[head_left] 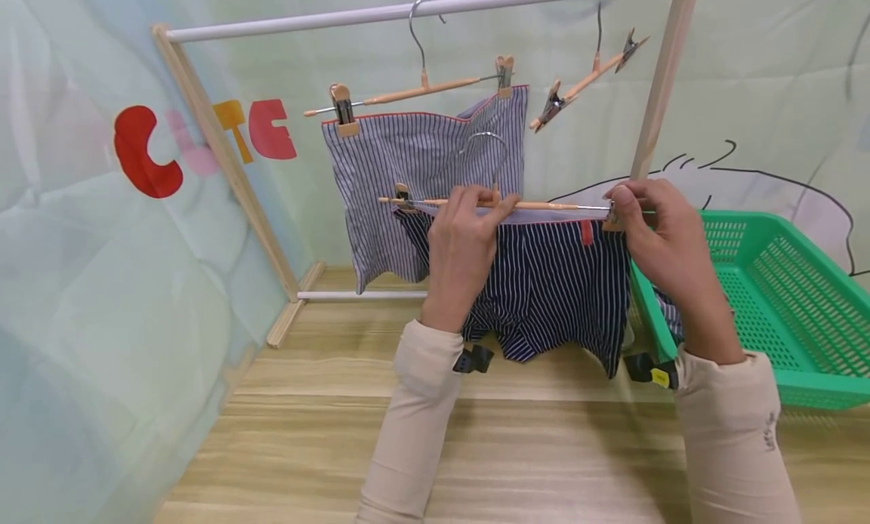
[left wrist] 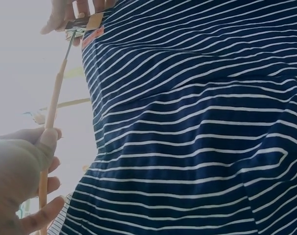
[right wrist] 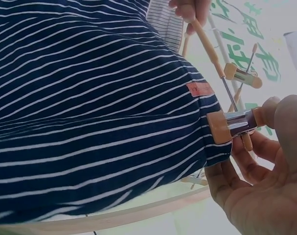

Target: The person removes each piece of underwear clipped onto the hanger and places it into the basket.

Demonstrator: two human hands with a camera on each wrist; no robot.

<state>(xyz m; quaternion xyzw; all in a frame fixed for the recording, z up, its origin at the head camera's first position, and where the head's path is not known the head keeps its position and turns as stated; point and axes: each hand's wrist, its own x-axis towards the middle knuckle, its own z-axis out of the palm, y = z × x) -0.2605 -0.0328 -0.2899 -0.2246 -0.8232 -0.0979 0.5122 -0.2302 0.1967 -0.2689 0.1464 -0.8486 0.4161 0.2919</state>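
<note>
Navy shorts [head_left: 557, 282] with white stripes and a red tab hang from a clip hanger [head_left: 550, 205] held in front of the rack. My left hand [head_left: 462, 256] grips the hanger's bar near its middle, thumb and fingers around it, as the left wrist view also shows. At the bar's right end, my right hand [head_left: 669, 241] pinches the clip [right wrist: 231, 127], whose jaws sit over the waistband's corner beside the red tab. The left clip [head_left: 404, 195] is at the waistband's other corner; how firmly it bites cannot be made out.
Behind stands a rack with a white rail [head_left: 299, 22]. From it hang pale striped shorts [head_left: 387, 177] on a clip hanger and a bare clip hanger [head_left: 591, 78]. At right, a green basket [head_left: 816, 384] holds some striped cloth [head_left: 669, 316]. Below is a wooden tabletop [head_left: 326, 448].
</note>
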